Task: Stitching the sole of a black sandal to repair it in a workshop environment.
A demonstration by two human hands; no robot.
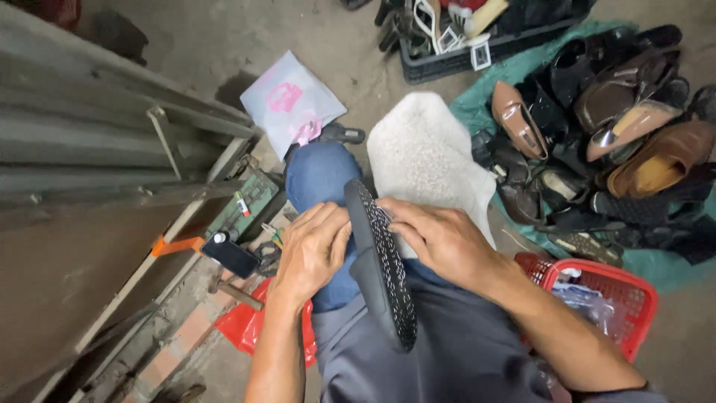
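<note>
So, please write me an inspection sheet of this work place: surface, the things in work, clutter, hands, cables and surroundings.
Surface: bare concrete floor; the work rests on the person's lap, knee in blue trousers.
Job's things: black shoe, studded sole turned up, lying on the lap.
Clutter: pile of worn shoes on a green sheet; red basket; white fluffy mat; pale plastic bag; red bag; black phone.
Hands: left hand grips the shoe's left edge; right hand touches the sole, fingers on its rim.
Cables: nothing seen.
Surroundings: grey metal frame on the left; black crate of shoes at top.
</note>
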